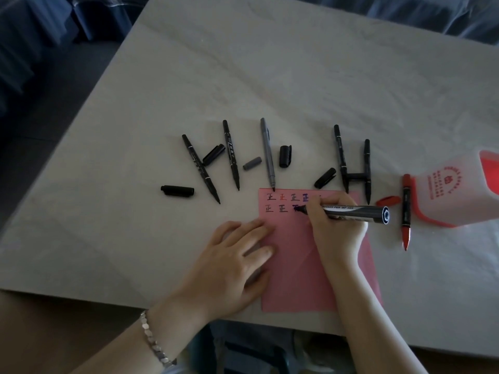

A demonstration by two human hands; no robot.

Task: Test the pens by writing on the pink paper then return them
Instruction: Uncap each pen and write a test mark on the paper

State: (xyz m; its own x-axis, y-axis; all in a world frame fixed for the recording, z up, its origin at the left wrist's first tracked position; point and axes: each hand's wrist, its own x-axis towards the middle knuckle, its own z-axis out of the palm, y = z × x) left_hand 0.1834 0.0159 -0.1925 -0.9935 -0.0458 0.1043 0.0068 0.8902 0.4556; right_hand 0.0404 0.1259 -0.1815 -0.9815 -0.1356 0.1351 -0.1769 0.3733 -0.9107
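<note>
Grey worktop: left hand flattens pink paper, steadying it; right hand grips a marker, writing.

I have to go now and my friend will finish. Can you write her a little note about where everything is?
Left hand lies flat, holding down the pink paper sheet.
Right hand grips the thick black-and-grey marker, its tip on the paper partway through the third mark of row two.
Done: row one is filled and row two has two finished marks.
Uncapped black and grey pens lie above the paper, with loose caps between them; the red pen lies to the right beside the white-and-red holder.
Left: finish this mark, cap all pens, return them.
</note>
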